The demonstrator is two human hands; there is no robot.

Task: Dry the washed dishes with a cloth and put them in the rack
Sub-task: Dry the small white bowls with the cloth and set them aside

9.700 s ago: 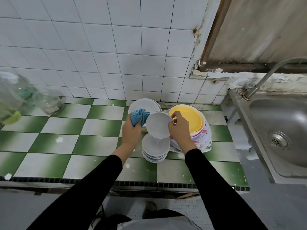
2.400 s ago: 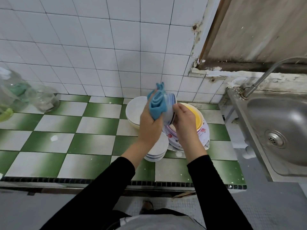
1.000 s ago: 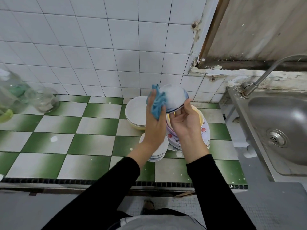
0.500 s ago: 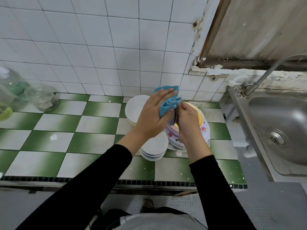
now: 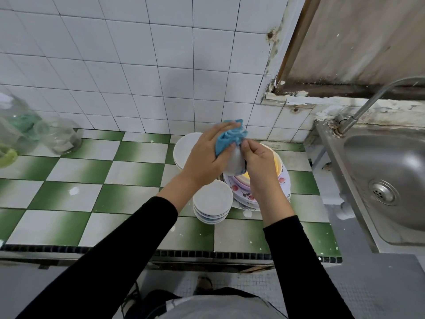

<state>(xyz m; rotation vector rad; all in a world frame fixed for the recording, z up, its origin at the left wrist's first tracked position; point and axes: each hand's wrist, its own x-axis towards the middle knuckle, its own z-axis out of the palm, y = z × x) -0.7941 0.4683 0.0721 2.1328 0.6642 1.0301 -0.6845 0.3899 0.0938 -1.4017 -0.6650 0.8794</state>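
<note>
A small white dish point(image 5: 234, 161) is held on edge above the counter, and my right hand point(image 5: 259, 164) grips it from the right. My left hand point(image 5: 207, 155) holds a blue cloth point(image 5: 230, 137) against the dish's left face and top rim. Below my hands a stack of small white dishes point(image 5: 212, 203) stands near the front. A stack of white plates point(image 5: 184, 150) stands behind it by the wall. To the right, a yellow bowl point(image 5: 277, 162) sits in a pile of flowered plates point(image 5: 243, 194). No rack is in view.
The green and white tiled counter point(image 5: 76, 192) stretches left, where glass jars point(image 5: 62, 137) stand by the wall. A steel sink point(image 5: 386, 180) with a tap point(image 5: 358, 113) lies to the right. The counter's front edge point(image 5: 92, 249) runs below my arms.
The dish has turned from face-up to on edge. My left hand has slid the cloth over its top rim and left face. Both hands have sunk slightly.
</note>
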